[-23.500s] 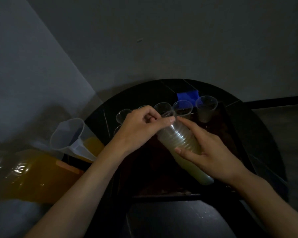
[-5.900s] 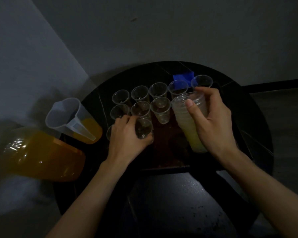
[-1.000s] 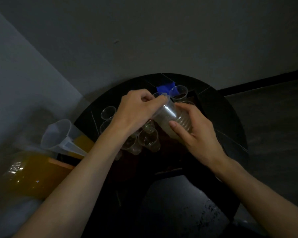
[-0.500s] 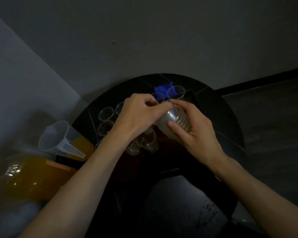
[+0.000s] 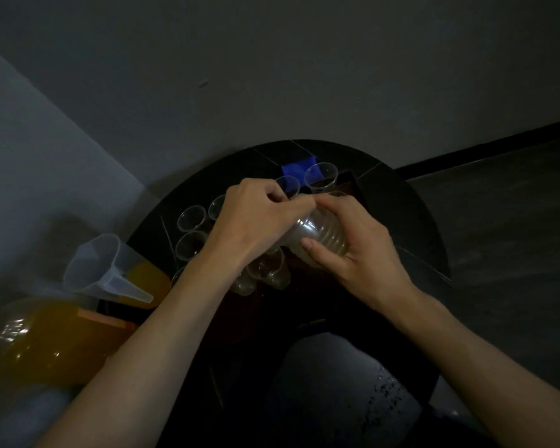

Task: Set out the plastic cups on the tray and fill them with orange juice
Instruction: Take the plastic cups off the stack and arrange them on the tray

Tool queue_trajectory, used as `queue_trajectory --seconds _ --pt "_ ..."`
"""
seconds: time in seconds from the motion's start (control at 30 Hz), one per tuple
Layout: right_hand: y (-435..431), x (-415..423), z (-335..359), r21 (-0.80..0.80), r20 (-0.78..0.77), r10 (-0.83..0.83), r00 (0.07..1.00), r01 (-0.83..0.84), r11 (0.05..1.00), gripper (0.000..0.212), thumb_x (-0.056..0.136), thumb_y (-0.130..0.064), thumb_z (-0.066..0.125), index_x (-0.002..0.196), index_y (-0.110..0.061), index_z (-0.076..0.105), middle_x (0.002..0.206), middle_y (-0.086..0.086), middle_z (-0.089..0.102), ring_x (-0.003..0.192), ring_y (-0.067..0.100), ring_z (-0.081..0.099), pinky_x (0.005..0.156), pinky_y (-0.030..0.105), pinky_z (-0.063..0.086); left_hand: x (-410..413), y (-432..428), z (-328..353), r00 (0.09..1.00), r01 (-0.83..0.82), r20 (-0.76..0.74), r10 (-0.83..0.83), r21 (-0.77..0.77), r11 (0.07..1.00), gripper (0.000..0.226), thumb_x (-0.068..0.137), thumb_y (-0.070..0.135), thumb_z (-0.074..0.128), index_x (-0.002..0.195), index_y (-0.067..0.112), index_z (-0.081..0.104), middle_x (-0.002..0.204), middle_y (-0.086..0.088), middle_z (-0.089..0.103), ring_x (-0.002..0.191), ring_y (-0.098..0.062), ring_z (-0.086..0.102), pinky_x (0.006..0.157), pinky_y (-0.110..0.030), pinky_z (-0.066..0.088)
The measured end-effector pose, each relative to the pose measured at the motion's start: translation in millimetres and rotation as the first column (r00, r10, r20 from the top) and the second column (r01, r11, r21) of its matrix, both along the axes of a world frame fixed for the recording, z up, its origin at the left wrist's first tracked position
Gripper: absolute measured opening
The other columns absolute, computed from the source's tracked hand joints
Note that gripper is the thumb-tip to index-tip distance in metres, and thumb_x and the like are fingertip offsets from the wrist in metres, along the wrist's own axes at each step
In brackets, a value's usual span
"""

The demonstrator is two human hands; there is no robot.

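Several small clear plastic cups (image 5: 191, 218) stand upright on the dark tray (image 5: 353, 184), mouths up and empty, and the tray sits on the round black table (image 5: 411, 227). Over them, the right hand (image 5: 356, 253) wraps round a nested stack of clear ribbed cups (image 5: 317, 232), held tilted with its mouth toward the left, thumb laid across the ribs. And the left hand (image 5: 256, 227) is right at that mouth, fingers curled, pinching the rim of the stack. Two more set-out cups peek past the knuckles at the far side, beside a blue patch (image 5: 296, 168). Off to the left, a translucent plastic jug (image 5: 94, 270) holds a little orange juice (image 5: 149, 279) at its bottom, and nearer, a big clear plastic bottle (image 5: 46, 344) glows orange with the same.
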State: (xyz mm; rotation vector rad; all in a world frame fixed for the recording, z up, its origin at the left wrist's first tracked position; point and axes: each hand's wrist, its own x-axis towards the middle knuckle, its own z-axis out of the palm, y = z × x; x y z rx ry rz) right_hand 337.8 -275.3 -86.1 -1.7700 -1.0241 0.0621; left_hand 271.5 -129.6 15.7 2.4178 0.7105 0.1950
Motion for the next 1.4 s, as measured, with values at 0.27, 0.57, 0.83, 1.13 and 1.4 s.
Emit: queue_trajectory --seconds 0.27,0.57,0.83,1.13,1.4 --pt "-10 6 0 -0.009 -0.027 -0.07 0.997 0.07 0.998 0.061 0.086 -0.059 0.053 0.14 -0.034 0.04 0.129 -0.012 0.048 0.111 0.002 0.051 0.089 0.035 0.053 -5 26 28 0.994 0.005 0.11 0.001 -0.052 0.999 0.028 0.086 0.048 0.066 0.082 0.022 0.074 0.074 0.003 0.071 0.074 -0.013 0.069 0.07 -0.034 0.055" --pt "-25 34 5 0.152 -0.184 -0.315 0.931 0.343 0.927 0.051 0.093 -0.036 0.063 0.138 -0.02 0.047 0.118 -0.008 0.059 0.096 -0.009 0.059 0.076 0.005 0.046 -8 50 21 0.98 -0.057 0.191 0.05 0.029 0.998 0.034 0.078 0.037 0.085 0.104 0.023 0.068 0.096 0.005 0.068 0.082 -0.005 0.067 0.066 -0.017 0.053" --pt "-26 36 6 0.211 -0.19 -0.342 0.92 0.378 0.901 0.049 0.095 -0.04 0.06 0.137 -0.021 0.046 0.117 -0.006 0.06 0.1 -0.004 0.061 0.081 0.011 0.049 -8 16 -42 0.977 0.211 -0.047 -0.206 0.249 0.945 0.066 0.064 0.048 0.084 0.121 0.026 0.059 0.118 0.01 0.045 0.106 -0.008 0.054 0.094 -0.033 0.054" --pt "-23 33 9 0.221 -0.232 -0.317 0.92 0.367 0.904 0.043 0.095 -0.039 0.06 0.134 -0.026 0.045 0.114 -0.009 0.06 0.099 -0.003 0.063 0.078 0.01 0.051 -11 4 -87 0.958 0.282 -0.034 -0.284 0.261 0.923 0.067 0.068 0.044 0.087 0.126 0.025 0.059 0.134 0.009 0.04 0.117 -0.011 0.05 0.098 -0.036 0.052" --pt "-21 32 10 0.215 -0.251 -0.302 0.92 0.357 0.909 0.048 0.093 -0.047 0.056 0.135 -0.027 0.045 0.118 -0.006 0.061 0.103 0.001 0.063 0.083 0.026 0.057 -13 9 -105 0.957 0.28 -0.018 -0.29 0.323 0.904 0.068 0.07 0.048 0.085 0.128 0.022 0.06 0.134 0.005 0.043 0.113 -0.015 0.053 0.089 -0.03 0.052"
